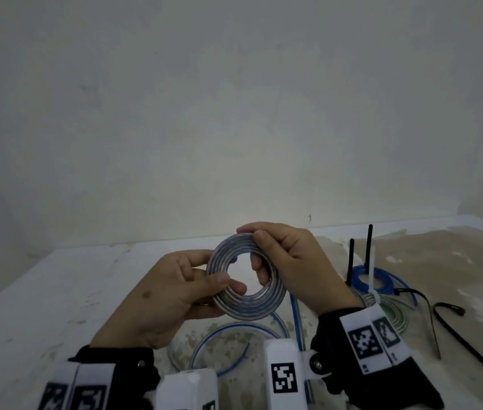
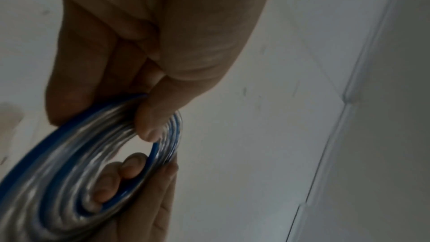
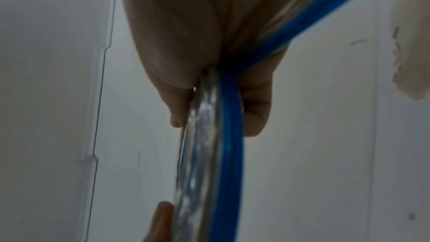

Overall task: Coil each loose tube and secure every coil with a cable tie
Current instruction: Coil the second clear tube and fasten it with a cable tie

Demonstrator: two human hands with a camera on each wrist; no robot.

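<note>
The coil (image 1: 246,284) of clear tube with a blue stripe is being held up between both hands, above the table (image 1: 57,291), its flat face turned toward the head camera. The left hand (image 1: 172,294) is pinching the coil's left side: the thumb is lying across the front of the rings, the other fingers curling behind them. The right hand (image 1: 293,267) is gripping the upper right side, thumb over the front, fingers hooking through the open middle and round the back. In the left wrist view the coil (image 2: 76,168) is sitting under the thumb tip, with the other hand's fingertips (image 2: 132,166) showing through the hole. In the right wrist view the coil (image 3: 209,144) is seen edge-on, squeezed between thumb and fingers, and a loose tail (image 3: 309,16) of tube is running away from the grip.

No container is showing. Below the fingers, more loose tube (image 1: 228,344) is lying in wide loops on the table. To the right of the right hand, a blue coil (image 1: 382,282) and a green coil (image 1: 394,315) are lying just beside each other, a white tie (image 1: 371,276) standing up at them. Two black ties (image 1: 361,255) are sticking up behind the blue coil, and further black ties (image 1: 459,335) are lying farther right. The table is white, with a patchy, worn tan area on its right part. Behind it a plain pale wall (image 1: 234,113) is filling the view.
</note>
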